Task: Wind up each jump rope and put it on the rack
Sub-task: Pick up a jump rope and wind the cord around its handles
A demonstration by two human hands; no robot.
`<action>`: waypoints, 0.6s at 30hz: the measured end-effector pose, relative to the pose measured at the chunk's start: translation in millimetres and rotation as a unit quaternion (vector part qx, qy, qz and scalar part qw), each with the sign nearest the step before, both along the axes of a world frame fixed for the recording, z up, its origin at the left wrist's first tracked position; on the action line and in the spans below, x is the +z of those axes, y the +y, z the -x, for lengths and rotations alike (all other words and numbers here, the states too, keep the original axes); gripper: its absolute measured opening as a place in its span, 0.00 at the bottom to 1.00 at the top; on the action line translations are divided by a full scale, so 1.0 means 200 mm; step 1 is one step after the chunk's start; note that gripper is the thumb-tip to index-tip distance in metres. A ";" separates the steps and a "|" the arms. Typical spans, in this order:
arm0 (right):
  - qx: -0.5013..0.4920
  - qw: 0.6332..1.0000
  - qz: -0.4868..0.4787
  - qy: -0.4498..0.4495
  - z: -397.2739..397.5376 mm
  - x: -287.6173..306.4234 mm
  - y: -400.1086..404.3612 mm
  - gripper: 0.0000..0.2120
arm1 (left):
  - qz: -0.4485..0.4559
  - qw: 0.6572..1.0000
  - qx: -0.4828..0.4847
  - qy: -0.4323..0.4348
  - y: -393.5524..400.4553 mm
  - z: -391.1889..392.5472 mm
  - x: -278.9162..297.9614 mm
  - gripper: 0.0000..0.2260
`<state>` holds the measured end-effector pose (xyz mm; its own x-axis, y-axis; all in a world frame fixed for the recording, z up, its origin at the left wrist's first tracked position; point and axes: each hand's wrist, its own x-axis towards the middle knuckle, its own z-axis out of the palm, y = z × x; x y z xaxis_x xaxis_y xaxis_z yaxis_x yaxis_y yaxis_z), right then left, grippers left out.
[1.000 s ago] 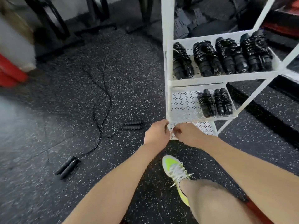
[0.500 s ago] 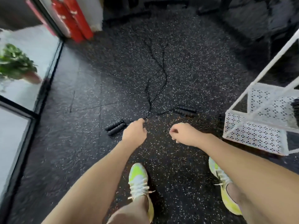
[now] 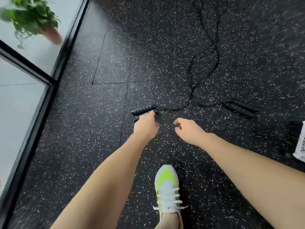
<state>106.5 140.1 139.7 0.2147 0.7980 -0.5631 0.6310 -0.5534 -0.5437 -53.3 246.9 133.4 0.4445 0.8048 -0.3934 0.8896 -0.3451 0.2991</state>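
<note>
Jump rope handles (image 3: 144,109), two black ribbed grips lying side by side on the floor (image 3: 99,133), sit right at the fingertips of the left hand (image 3: 146,127); the fingers reach down over the nearer grip and cover part of it, but from behind the knuckles I cannot tell whether they have curled round it or only touch it. From the far end of those grips a thin black cord (image 3: 191,90) runs rightward along the floor, crosses over another cord and snakes away toward the top of the view. A second pair of black handles (image 3: 240,108) lies well apart to the right, also flat on the floor and joined to the same tangle of cords. The right hand (image 3: 189,129) hovers just beside the left one, its fingers bent in loosely toward the palm; a small dark shape shows at its fingertips, too blurred to say whether it is something held or only shadow. Both bare forearms stretch forward from the bottom of the view. Below the hands, one white and neon-yellow shoe (image 3: 167,189) stands on the speckled black rubber flooring. At the right edge a corner of the white perforated rack (image 3: 301,146) shows, with a dark blurred object just beside it. Along the left runs a black-framed glass wall (image 3: 29,103), and a green potted plant (image 3: 33,20) appears behind the glass in the upper left corner.
</note>
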 end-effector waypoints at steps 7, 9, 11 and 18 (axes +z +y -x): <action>0.105 0.992 0.002 -0.069 0.07 -0.37 0.42 0.21 | -0.017 0.999 0.007 0.034 0.35 0.01 -0.38 0.20; 0.135 0.985 -0.005 -0.104 0.07 -0.48 0.51 0.22 | -0.024 0.998 -0.005 0.057 0.43 -0.01 -0.51 0.23; 0.167 0.976 -0.008 -0.140 0.06 -0.58 0.59 0.21 | -0.033 0.996 -0.017 0.084 0.50 -0.03 -0.63 0.27; 0.205 0.965 0.009 -0.164 0.01 -0.78 0.68 0.22 | -0.027 0.978 -0.047 0.202 0.60 -0.12 -0.92 0.42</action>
<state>103.5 276.0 -16.8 0.0513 0.8439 -0.5341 0.9354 -0.2279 -0.2702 -29.6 366.0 -50.1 0.3352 0.7919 -0.5104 0.8949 -0.4370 -0.0904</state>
